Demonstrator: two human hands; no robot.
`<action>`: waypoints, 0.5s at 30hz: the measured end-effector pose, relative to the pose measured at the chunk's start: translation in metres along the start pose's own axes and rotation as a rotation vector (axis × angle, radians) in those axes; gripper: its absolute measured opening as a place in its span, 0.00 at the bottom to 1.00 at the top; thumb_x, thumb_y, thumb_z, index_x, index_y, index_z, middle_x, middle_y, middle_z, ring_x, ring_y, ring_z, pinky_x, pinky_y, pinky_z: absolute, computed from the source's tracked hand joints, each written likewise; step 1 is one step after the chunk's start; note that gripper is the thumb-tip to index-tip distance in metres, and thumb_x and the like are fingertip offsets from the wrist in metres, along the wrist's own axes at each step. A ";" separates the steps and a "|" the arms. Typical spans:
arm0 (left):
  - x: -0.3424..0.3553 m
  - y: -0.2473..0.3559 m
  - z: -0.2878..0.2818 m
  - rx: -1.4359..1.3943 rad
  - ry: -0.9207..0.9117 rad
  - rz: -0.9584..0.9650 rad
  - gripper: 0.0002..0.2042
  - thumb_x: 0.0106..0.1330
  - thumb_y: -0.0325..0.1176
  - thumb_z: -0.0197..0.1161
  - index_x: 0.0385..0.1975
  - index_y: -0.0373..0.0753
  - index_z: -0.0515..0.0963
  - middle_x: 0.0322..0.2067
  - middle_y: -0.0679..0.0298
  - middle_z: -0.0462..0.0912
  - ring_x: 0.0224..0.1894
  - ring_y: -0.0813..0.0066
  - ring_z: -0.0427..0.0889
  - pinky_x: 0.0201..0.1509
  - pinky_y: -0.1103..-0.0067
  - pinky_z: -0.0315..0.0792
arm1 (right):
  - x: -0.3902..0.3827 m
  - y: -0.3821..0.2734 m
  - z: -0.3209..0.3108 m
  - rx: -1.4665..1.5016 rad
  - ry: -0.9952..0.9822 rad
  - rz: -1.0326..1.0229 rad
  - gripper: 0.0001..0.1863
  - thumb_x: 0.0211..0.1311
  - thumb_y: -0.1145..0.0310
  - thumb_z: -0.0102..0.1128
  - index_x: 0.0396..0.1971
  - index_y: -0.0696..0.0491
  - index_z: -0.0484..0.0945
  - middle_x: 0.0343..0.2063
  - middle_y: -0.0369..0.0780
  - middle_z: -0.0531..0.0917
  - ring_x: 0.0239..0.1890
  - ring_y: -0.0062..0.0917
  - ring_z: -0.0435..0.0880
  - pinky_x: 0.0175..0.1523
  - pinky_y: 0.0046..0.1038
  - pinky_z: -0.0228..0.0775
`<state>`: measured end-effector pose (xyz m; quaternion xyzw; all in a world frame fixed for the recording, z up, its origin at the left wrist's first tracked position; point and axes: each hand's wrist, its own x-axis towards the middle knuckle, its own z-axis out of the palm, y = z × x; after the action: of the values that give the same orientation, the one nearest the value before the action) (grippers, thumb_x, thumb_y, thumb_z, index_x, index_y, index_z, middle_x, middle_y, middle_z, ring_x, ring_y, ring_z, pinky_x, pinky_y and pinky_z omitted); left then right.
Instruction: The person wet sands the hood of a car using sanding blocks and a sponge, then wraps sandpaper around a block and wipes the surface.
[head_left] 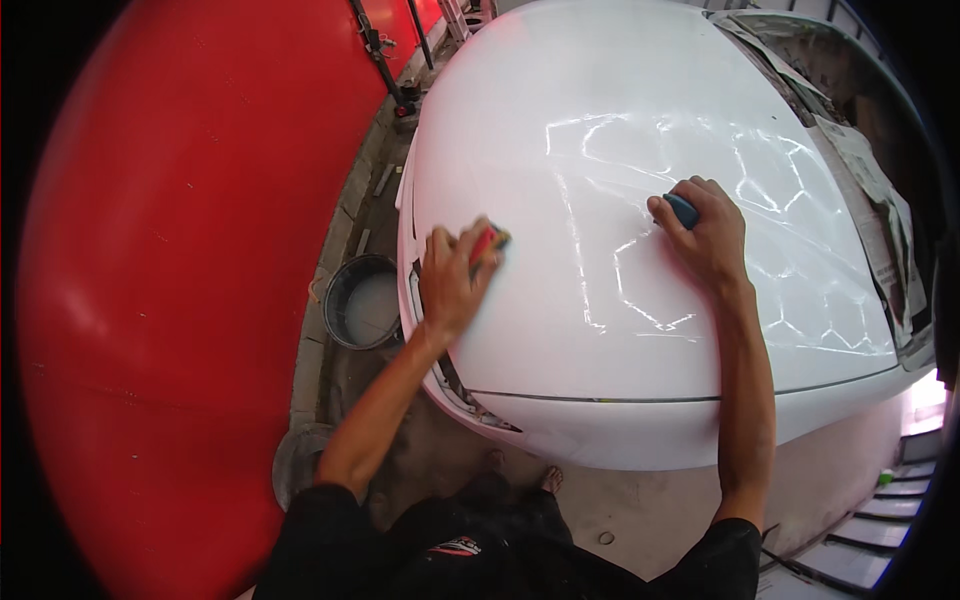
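Note:
A white car hood [520, 330] fills the middle of the view, wet-looking, with bright light reflections across it. Over its left part, my left hand [452, 280] is closed around a small red and yellow sponge-like pad [487, 246], somewhat blurred. My right hand [708, 232] grips a dark blue block [681, 210] against the hood farther right. The undersides of both held pieces are hidden from view.
A black bucket [362, 302] of cloudy water stands on the floor between the car and a red wall [190, 240]. Paper sheets [868, 190] cover the windshield area at right. A grey round container [300, 465] sits at lower left.

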<state>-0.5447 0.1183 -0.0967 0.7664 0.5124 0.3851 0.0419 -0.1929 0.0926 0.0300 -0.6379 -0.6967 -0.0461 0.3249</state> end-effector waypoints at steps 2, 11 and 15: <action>-0.080 0.019 -0.028 -0.007 0.012 0.082 0.30 0.74 0.52 0.70 0.70 0.40 0.80 0.40 0.56 0.72 0.43 0.59 0.74 0.48 0.66 0.74 | 0.006 -0.013 -0.001 -0.018 -0.019 -0.017 0.22 0.70 0.47 0.72 0.31 0.53 0.88 0.30 0.38 0.85 0.40 0.34 0.85 0.46 0.40 0.78; 0.130 -0.051 0.012 0.018 0.049 0.044 0.18 0.80 0.47 0.64 0.59 0.43 0.83 0.44 0.49 0.80 0.51 0.47 0.82 0.54 0.59 0.78 | 0.013 -0.030 -0.018 -0.146 -0.154 -0.032 0.21 0.66 0.45 0.73 0.34 0.50 0.89 0.34 0.39 0.86 0.45 0.36 0.86 0.50 0.42 0.79; 0.217 -0.148 0.044 0.310 0.124 -0.093 0.22 0.78 0.54 0.63 0.61 0.46 0.82 0.48 0.43 0.82 0.52 0.39 0.84 0.58 0.51 0.78 | 0.021 -0.020 0.017 0.015 -0.100 -0.117 0.23 0.66 0.42 0.72 0.35 0.49 0.89 0.36 0.42 0.86 0.47 0.40 0.86 0.51 0.45 0.80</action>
<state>-0.5897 0.3801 -0.0761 0.7138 0.6024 0.3455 -0.0909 -0.2170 0.1149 0.0342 -0.5953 -0.7484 -0.0275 0.2912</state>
